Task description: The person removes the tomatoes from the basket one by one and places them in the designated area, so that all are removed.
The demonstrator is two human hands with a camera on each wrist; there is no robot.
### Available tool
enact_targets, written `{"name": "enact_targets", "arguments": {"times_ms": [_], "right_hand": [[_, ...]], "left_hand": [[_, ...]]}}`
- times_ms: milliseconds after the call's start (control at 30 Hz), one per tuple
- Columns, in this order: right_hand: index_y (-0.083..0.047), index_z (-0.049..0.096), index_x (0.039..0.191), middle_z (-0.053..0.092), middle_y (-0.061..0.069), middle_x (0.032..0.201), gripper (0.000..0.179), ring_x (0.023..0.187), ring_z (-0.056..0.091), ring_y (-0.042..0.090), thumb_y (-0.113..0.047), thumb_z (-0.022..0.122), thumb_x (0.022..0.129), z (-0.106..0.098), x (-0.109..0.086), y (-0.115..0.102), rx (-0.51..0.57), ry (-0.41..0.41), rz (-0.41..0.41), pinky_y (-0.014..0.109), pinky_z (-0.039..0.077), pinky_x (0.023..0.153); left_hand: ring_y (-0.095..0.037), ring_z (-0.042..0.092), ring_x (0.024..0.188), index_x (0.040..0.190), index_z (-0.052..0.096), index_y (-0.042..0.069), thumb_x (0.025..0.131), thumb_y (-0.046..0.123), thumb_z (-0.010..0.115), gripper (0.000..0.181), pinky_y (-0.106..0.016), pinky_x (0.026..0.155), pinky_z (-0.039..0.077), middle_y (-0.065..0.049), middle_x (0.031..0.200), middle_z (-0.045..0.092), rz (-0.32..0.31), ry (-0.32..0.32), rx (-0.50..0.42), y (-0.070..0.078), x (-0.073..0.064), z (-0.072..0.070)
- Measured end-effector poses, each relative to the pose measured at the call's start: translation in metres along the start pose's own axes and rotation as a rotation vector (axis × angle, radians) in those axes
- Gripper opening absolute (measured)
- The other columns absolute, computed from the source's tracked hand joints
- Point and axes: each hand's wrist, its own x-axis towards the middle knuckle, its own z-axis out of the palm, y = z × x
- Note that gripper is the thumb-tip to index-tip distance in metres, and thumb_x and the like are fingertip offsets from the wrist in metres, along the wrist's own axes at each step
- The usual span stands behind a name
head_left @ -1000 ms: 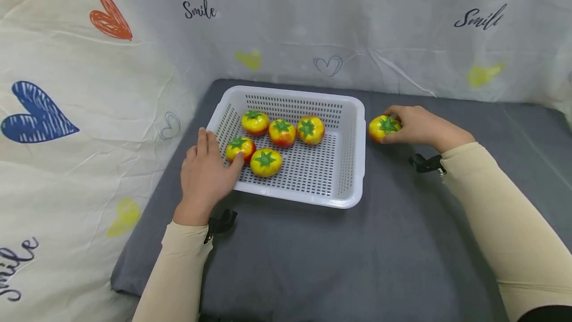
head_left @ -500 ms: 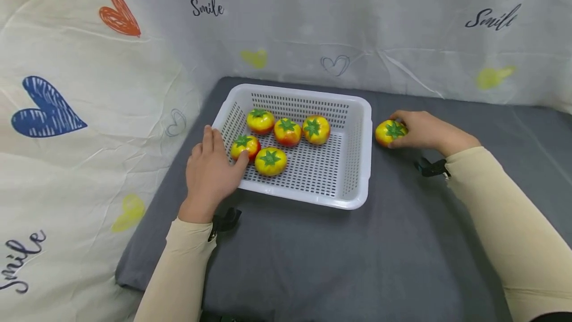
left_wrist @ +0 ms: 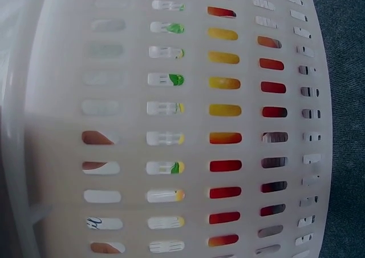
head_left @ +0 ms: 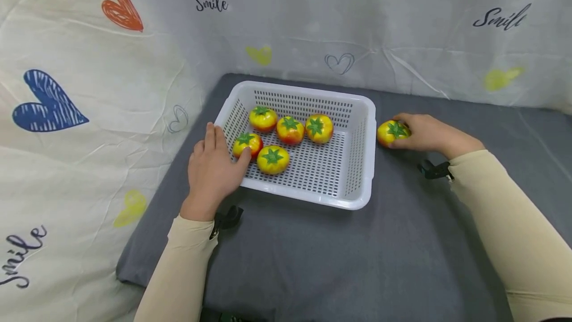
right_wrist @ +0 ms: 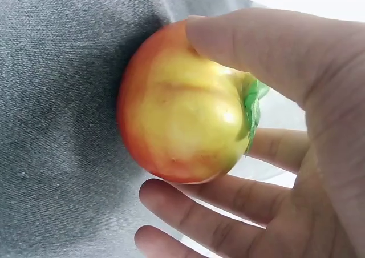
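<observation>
My left hand (head_left: 212,170) lies at the left front corner of a white perforated plastic basket (head_left: 313,201), fingers straight along the left rim and thumb reaching over inside. The left wrist view shows the slotted basket wall (left_wrist: 194,124) close up, with red and yellow showing through. To the right of the basket, my right hand (head_left: 431,134) holds a yellow-and-red tomato (head_left: 392,132) with a green star-shaped top. In the right wrist view, its thumb presses one side of this tomato (right_wrist: 182,107) and the fingers lie at the other, close over the grey cloth.
Several similar tomatoes (head_left: 273,159) sit in the left and middle of the basket. Grey cloth (head_left: 321,257) covers the table. A whitish curtain (head_left: 286,29) printed with hearts hangs behind and at the left. The table's left edge (head_left: 147,222) runs beside my left forearm.
The head view has shifted slightly, so everything appears a little farther right. Both hands keep nearly the same places, at the basket and at the tomato.
</observation>
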Motion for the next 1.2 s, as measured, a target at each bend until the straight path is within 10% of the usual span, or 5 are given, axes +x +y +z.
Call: {"name": "enact_targets", "arguments": {"times_ms": [1200], "right_hand": [[-0.002, 0.034, 0.161, 0.041, 0.039, 0.153, 0.097, 0.140, 0.037, 0.058, -0.054, 0.076, 0.090, -0.017, -0.011, -0.005, -0.095, -0.021, 0.074, 0.081, 0.023, 0.109]], "left_hand": [[-0.053, 0.032, 0.144, 0.165, 0.015, -0.006, 0.102, 0.055, 0.045, 0.093, -0.065, 0.117, 0.029, -0.026, 0.174, 0.009, 0.002, -0.027, -0.003, 0.000, -0.002, -0.004]]}}
